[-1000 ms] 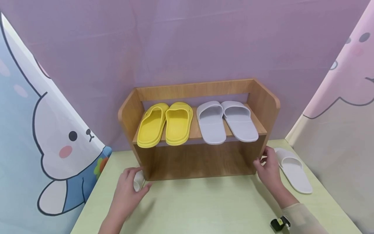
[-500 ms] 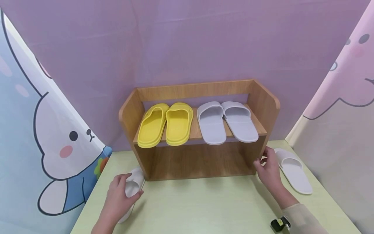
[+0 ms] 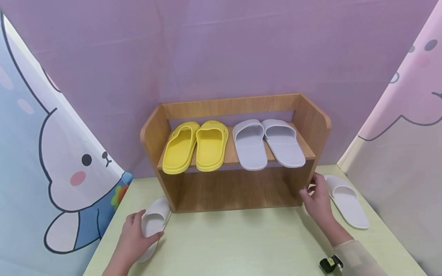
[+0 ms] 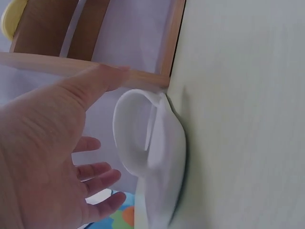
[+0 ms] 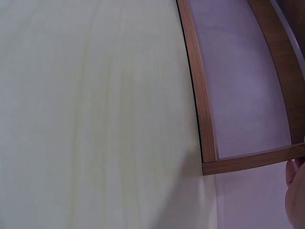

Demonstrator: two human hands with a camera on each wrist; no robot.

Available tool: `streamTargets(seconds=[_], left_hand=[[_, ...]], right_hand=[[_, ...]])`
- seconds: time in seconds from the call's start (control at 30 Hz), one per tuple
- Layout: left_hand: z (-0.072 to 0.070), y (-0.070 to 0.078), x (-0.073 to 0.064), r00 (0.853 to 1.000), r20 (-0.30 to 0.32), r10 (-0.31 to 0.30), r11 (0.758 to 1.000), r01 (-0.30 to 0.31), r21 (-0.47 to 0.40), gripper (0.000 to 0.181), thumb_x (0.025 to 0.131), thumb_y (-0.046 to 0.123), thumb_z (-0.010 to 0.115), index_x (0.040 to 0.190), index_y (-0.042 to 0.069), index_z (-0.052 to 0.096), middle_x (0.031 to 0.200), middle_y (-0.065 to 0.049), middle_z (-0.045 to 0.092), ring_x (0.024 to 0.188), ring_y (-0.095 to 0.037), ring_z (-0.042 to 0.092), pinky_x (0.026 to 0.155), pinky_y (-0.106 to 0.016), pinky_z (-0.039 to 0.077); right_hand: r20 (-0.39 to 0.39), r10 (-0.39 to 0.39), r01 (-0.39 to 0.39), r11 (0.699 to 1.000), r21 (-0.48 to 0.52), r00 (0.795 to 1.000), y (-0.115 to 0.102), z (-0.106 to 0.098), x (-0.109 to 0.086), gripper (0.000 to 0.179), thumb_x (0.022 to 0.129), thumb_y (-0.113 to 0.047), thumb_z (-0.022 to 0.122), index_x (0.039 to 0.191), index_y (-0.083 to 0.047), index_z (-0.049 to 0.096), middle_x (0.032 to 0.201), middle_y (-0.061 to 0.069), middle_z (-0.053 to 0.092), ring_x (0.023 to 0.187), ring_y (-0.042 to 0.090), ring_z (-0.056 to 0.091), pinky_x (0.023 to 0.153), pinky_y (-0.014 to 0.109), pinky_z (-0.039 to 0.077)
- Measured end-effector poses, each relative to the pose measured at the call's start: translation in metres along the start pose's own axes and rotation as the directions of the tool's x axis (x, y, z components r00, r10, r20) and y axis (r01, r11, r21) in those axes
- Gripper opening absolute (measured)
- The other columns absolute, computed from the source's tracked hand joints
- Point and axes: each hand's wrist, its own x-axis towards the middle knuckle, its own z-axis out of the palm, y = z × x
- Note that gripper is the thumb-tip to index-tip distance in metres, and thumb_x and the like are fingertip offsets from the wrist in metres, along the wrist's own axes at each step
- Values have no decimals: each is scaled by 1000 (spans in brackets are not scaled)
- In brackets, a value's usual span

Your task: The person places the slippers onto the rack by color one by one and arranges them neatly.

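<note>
A wooden shoe rack (image 3: 238, 191) bears a pair of yellow clogs (image 3: 211, 149) and a pair of pale grey-lilac slippers (image 3: 251, 151) on its upper shelf. Beside its left panel lies a white slipper (image 3: 160, 209), toe part toward the rack. My left hand (image 3: 130, 237) hovers over that slipper, thumb and fingers spread. The left wrist view has the same slipper (image 4: 164, 176) near my fingertips, with nothing gripped. My right hand (image 3: 317, 199) holds the lower front edge of the rack's right panel, fingers bent; only part of that hand shows in the right wrist view.
Another white slipper (image 3: 348, 205) lies right of my right forearm. A small black device (image 3: 330, 264) sits by my right sleeve. The pale table (image 3: 221, 241) extends in front of the rack, with a purple cloth (image 3: 224, 50) behind it and cartoon-printed cloths on both sides.
My left hand has moved away from the rack's left panel, toward me and leftward, uncovering more of the white slipper. My right hand and the rack stay where they were.
</note>
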Motion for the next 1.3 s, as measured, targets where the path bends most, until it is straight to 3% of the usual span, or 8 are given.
streamTargets(seconds=[0.37,0.53,0.83,1.07,1.3], left_hand=[[10,-16,-1,997,26,-67,998,67,2,129,79,62,95,159,-14,29,148,-46,32,128,-61,47,107,-80,47],[13,-22,1,990,59,-132,991,132,7,137,74,71,94,159,-14,28,146,-47,34,122,-59,49,104,-79,51],[13,-29,0,973,127,-192,981,190,23,145,64,76,96,158,-14,31,141,-45,36,119,-56,48,103,-78,51],[12,-29,-5,961,178,-210,977,197,87,145,62,76,97,154,-17,34,132,-46,41,114,-54,49,99,-75,54],[15,-33,-4,968,168,-187,979,169,116,146,58,79,97,150,-19,40,126,-44,47,108,-51,54,97,-73,56]], right_hand=[[-9,-1,1,1000,8,1000,0,1,-2,52,82,21,60,133,12,54,111,20,63,100,4,54,74,22,51],[-1,24,-24,1000,9,1000,-1,0,-1,53,83,20,61,134,11,54,112,20,63,100,4,55,74,23,52],[-7,13,-13,1000,6,1000,-1,-1,0,52,83,21,61,134,11,54,112,21,63,100,4,55,74,20,51],[-14,-6,7,999,33,1000,-3,0,0,53,82,23,60,133,13,54,109,21,64,99,5,56,74,19,50],[-3,10,-10,1000,25,1000,-2,0,0,53,83,21,61,134,12,54,111,20,63,100,4,55,75,20,50]])
